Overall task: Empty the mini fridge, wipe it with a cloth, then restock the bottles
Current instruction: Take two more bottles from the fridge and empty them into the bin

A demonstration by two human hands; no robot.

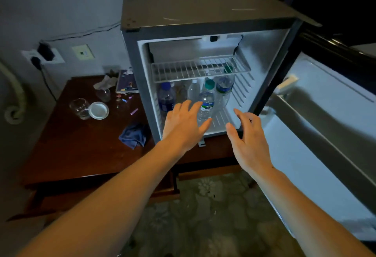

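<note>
Bottles [205, 102] stand clustered on the floor of the mini fridge [205, 22], under the wire shelf [195, 69], which looks bare; the door [329, 126] hangs wide open to the right. Head view, the only one: a dark purple-blue bottle [166, 98] sits near the left wall, a clear white-capped one [194, 91] behind centre, a teal-capped bottle with a blue-and-white label in front, another blue-labelled bottle [223, 89] toward the right rear. Exact count unclear; the back row is dim and overlapped. Left hand [183, 124] is spread, palm down, at the front lip of the fridge floor, fingertips just short of the teal-capped bottle, holding nothing. Right hand [248, 140] is also spread and empty, near the front right corner of the opening. Fridge sits on a dark wooden table [81, 151]; a crumpled blue cloth [134, 134] lies on it just beside the fridge's left front corner, with a glass [80, 108] and a white lid [98, 110] further left. Judgement: emptying has barely begun. Best taken front row first, one bottle per hand, gripped round the body below the shoulder and lifted clear of the shelf edge. Set them on the table's open left part, away from the cloth.
</note>
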